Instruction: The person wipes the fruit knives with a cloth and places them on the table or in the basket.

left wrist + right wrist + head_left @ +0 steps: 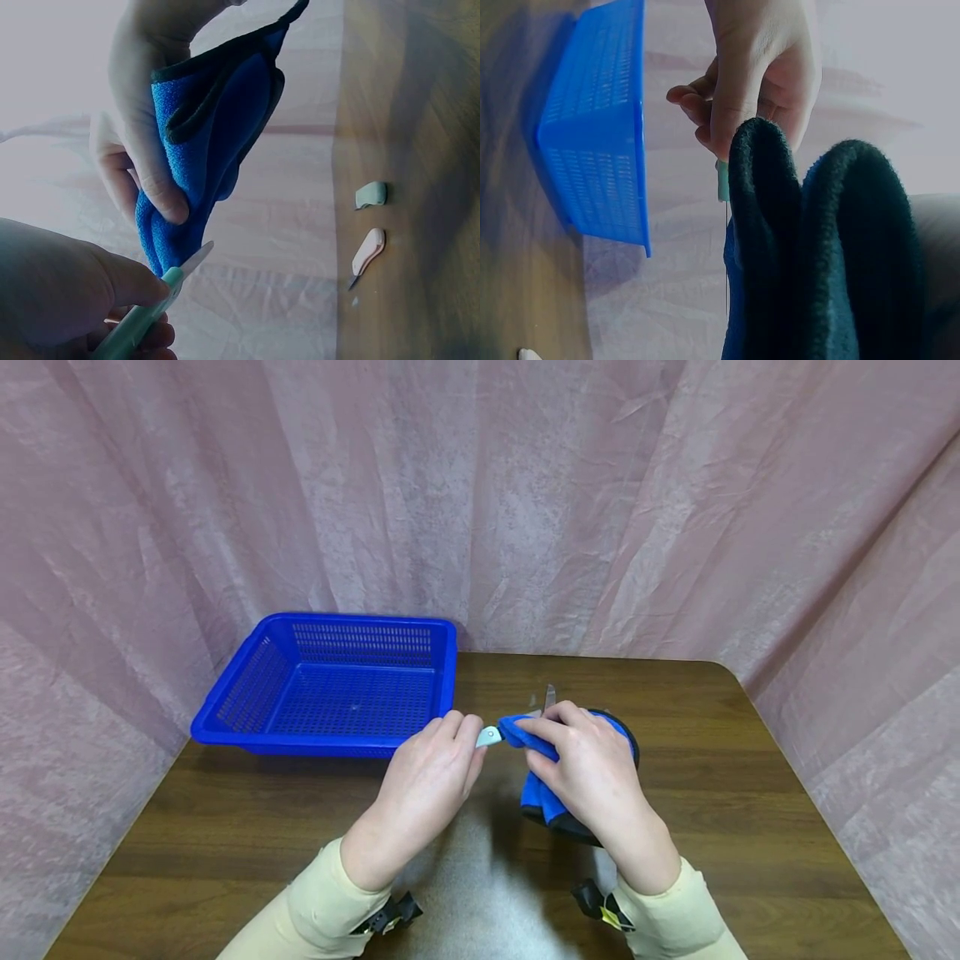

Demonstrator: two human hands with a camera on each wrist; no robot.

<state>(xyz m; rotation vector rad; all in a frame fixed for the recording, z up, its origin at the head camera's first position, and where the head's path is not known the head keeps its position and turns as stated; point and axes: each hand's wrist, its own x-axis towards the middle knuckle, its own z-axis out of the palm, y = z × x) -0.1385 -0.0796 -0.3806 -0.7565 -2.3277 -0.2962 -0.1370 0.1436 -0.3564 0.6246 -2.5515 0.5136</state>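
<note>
My left hand [431, 768] grips the mint-green handle of a folding knife [139, 322], whose blade is out and points toward the cloth. A blue cloth [225, 127] with black edging is pinched between the thumb and fingers of my right hand [588, 768], and its folds hang down below. In the left wrist view the blade's tip shows at the cloth's lower end; how much of the blade the cloth covers, I cannot tell. Dark folds of the cloth fill much of the right wrist view and hide most of my right hand there.
A blue plastic basket [300, 746] stands at the back left of the wooden table [735, 777]. On the table lie a pale pink knife [369, 249] with its blade out and a small mint-green object [371, 195]. A pink curtain [480, 510] hangs behind.
</note>
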